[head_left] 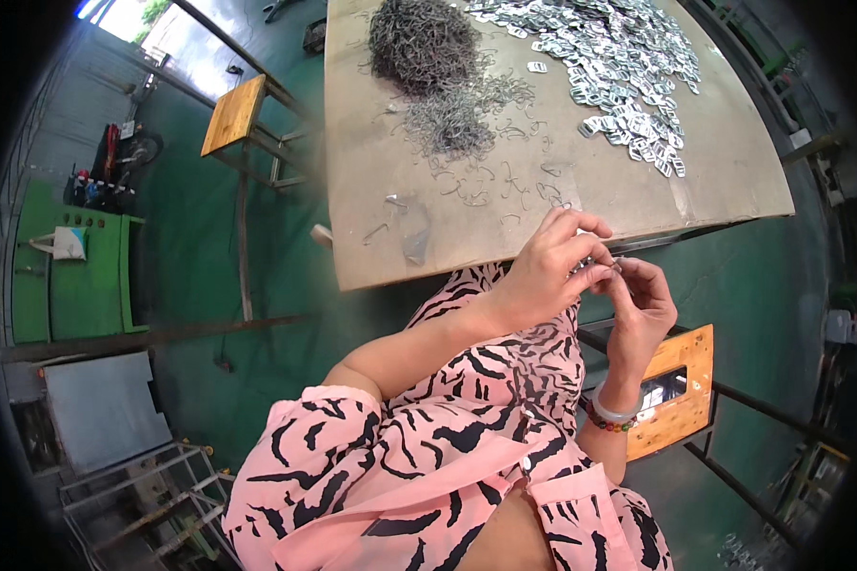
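Note:
My left hand (548,266) is closed in a pinch just off the near edge of the table, its fingers curled over small shiny metal (587,261). Close beside it, my right hand (644,300) has thumb and forefinger pressed together at the left fingertips; what it grips is too small to make out. On the tabletop ahead are a heap of dark bent wire hooks (424,48) and, to the right, a wide spread of flat silver buckles (633,81). Loose wire hooks (471,181) are strewn between the heap and my hands.
The worn brown table (733,181) ends just in front of my lap. A wooden-topped stool (235,112) stands at the left, and another wooden seat (671,419) with a slot is beside my right arm. Farther left are a green cabinet (71,285) and a metal frame (152,504).

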A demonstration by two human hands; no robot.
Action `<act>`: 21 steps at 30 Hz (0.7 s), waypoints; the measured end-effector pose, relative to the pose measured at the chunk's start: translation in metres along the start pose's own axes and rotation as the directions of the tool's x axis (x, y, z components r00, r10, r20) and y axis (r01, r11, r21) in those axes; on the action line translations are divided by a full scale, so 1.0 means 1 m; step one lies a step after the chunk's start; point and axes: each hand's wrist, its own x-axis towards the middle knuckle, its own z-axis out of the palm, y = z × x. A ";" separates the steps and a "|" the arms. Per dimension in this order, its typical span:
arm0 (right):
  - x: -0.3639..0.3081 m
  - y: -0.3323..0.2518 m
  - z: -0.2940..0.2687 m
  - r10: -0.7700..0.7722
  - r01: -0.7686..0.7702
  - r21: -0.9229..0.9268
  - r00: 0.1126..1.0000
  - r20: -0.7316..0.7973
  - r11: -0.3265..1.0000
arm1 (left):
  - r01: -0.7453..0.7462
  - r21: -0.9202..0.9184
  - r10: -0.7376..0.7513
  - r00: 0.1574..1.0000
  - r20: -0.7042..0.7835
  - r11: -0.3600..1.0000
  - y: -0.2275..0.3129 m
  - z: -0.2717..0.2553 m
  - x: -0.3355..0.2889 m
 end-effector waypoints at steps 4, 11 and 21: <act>0.003 -0.001 0.000 -0.084 0.087 -0.023 0.991 0.108 0.996 | -0.050 0.016 0.050 0.999 -0.009 0.999 0.001 0.001 0.007; 0.048 0.000 -0.040 0.048 -0.035 -0.079 0.984 0.172 0.996 | 0.067 -0.059 -0.058 0.989 0.138 0.996 -0.013 0.000 0.007; 0.267 0.131 -0.105 -0.307 0.267 -0.781 0.946 0.101 0.564 | 0.087 -0.109 -0.061 0.974 0.218 0.990 -0.024 0.020 0.008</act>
